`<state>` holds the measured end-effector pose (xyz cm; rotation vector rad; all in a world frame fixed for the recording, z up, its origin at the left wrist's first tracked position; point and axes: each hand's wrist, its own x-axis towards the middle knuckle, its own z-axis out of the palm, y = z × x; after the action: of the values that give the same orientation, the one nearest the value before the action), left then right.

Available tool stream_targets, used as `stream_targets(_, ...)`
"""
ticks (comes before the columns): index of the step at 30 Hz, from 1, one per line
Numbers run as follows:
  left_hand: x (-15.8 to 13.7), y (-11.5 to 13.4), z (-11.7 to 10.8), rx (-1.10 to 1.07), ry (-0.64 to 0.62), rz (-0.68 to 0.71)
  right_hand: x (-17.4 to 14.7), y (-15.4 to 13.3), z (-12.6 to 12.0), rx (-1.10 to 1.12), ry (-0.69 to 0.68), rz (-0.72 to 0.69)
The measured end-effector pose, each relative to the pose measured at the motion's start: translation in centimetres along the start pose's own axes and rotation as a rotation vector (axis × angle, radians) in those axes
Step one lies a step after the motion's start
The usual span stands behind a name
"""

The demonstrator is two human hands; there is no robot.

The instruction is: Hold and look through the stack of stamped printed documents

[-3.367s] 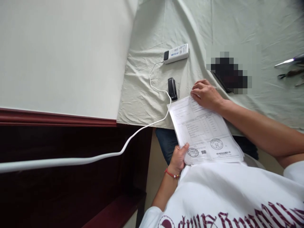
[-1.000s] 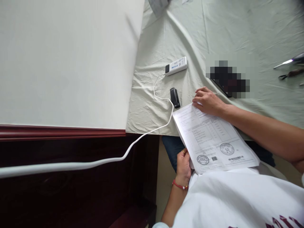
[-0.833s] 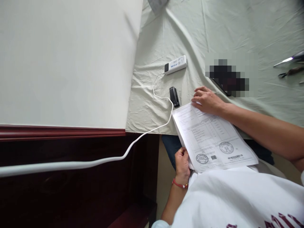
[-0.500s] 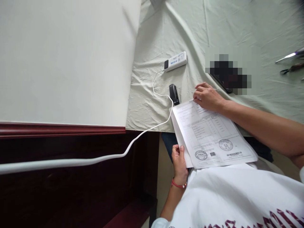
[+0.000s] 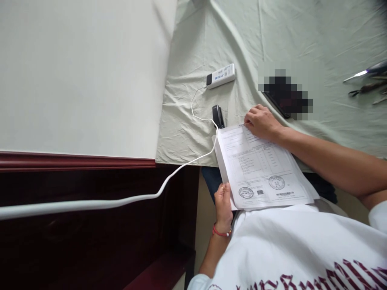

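A stack of printed paper sheets [image 5: 254, 165] with round stamps lies partly over the table's edge, its lower part against my white shirt. My left hand [image 5: 223, 203], with a red bracelet at the wrist, pinches the lower left edge of the sheets. At their top edge, my right hand [image 5: 260, 121] is closed on the paper, its fingertips partly hidden. Just beyond the top left corner sits a black stapler [image 5: 217, 116], its near end close to the paper. A white cable [image 5: 169, 177] passes along the paper's left corner.
A white power bank [image 5: 220, 75] with the cable plugged in rests on the pale tablecloth [image 5: 187, 133]. A blurred-out dark object [image 5: 286, 94] lies beyond my right hand. Tools [image 5: 367, 74] sit at far right. A white board-like surface [image 5: 78, 80] with red trim fills the left.
The top sheet sits more evenly on the stack, and its lower right corner has shifted left, showing a sheet beneath. Both hands keep hold. The whole view has shifted slightly.
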<state>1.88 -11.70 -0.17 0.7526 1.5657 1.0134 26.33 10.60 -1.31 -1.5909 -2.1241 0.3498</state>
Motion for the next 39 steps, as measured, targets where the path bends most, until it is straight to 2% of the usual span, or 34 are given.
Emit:
stream_targets(3,0.4,-0.1,-0.4,0.162,0.021,0.067,0.0,0.0,0.0,0.006,0.003,0.001)
stream_targets(5,0.6,-0.3,-0.6,0.176,0.041,0.057,-0.1,0.1,0.0,0.015,0.013,-0.011)
stream_targets(11,0.7,-0.5,-0.3,0.011,0.095,-0.072,-0.2,0.4,-0.2,0.040,0.064,-0.109)
stream_targets(19,0.4,0.1,0.5,-0.220,0.088,-0.085,-0.4,0.1,-0.9,-0.088,0.099,-0.180)
stream_targets(24,0.1,0.6,0.8,-0.260,0.090,-0.067,-0.4,1.0,-1.8,-0.148,0.018,-0.165)
stream_targets(32,0.2,0.1,0.1,-0.105,0.136,0.021,0.0,2.4,-3.6,-0.169,-0.042,-0.138)
stream_targets(36,0.5,-0.4,-0.2,-0.037,0.216,0.104,-0.2,2.4,-3.2,-0.125,-0.012,-0.156)
stream_targets(39,0.7,-0.5,-0.2,-0.099,0.204,0.068,-0.3,2.1,-2.8,-0.129,0.002,-0.165)
